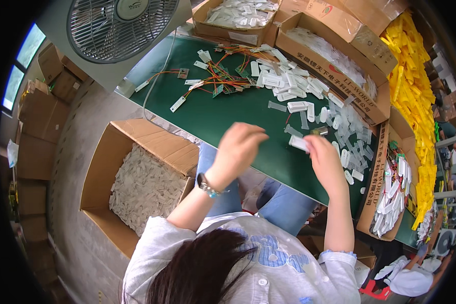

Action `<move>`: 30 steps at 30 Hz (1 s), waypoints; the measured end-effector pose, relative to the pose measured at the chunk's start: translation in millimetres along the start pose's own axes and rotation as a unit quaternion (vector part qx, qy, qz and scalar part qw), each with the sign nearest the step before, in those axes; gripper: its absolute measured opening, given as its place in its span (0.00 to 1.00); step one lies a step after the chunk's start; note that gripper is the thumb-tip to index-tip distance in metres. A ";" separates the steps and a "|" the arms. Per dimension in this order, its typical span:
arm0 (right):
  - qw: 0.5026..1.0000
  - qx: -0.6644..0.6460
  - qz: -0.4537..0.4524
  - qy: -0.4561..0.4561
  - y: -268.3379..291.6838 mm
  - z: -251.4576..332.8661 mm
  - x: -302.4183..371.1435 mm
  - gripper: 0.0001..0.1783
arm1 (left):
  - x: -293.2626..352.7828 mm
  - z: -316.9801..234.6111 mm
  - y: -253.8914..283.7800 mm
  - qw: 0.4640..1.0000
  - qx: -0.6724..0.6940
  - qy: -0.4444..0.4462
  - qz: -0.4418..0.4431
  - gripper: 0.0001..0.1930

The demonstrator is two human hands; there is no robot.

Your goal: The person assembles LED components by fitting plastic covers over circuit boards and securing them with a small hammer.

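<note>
My right hand (323, 157) grips a small white plastic case (299, 143) at its fingertips, just above the near edge of the green table (223, 114). My left hand (238, 147) hovers a little to the left of it with the fingers curled; I cannot see anything in it. A wristwatch sits on my left wrist. Beyond the hands lie a heap of white plastic cases (283, 83), a spread of clear small bags (347, 129) and a tangle of orange-wired circuit boards (220, 76).
An open carton of packed white pieces (144, 187) stands on the floor to my left. More cartons (334, 55) ring the table's far and right sides, one with white cases (390, 197). A fan (121, 23) stands at the far left; yellow parts (413, 96) pile up at right.
</note>
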State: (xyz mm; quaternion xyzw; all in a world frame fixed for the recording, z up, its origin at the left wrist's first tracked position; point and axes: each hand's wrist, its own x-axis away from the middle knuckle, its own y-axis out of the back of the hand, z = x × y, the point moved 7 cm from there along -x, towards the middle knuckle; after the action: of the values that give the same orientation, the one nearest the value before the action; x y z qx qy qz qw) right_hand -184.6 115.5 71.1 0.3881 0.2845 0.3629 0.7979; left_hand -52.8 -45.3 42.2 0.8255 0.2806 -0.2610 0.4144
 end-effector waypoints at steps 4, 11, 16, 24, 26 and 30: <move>0.999 0.023 -0.012 -0.035 -9.1 -8.9 43.3 0.10 | -6.5 74.7 71.2 0.965 -0.198 0.109 -0.135 0.11; 0.994 0.061 -0.091 0.012 -24.9 -3.5 68.0 0.15 | -12.7 143.6 105.0 0.964 -0.180 0.181 0.076 0.11; 0.992 0.049 -0.119 0.009 -27.1 -8.8 72.5 0.14 | -38.1 115.5 92.4 0.983 -0.034 0.154 0.094 0.14; 0.988 0.051 -0.142 0.022 -26.3 -6.0 73.9 0.14 | -72.3 109.0 128.0 0.954 0.161 0.174 -0.181 0.08; 0.988 0.048 -0.146 0.021 -25.6 -5.2 74.6 0.14 | -76.7 103.2 136.3 0.933 0.171 0.184 -0.256 0.09; 0.988 0.051 -0.142 0.019 -25.5 -3.8 74.2 0.14 | -94.7 92.2 150.7 0.950 0.078 0.100 -0.285 0.07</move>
State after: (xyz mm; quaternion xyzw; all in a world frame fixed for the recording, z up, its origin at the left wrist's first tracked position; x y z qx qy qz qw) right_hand -135.6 165.3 35.3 0.3767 0.3697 0.2385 0.8152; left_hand -35.6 -220.5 138.0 0.7626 0.5229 -0.3055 0.2273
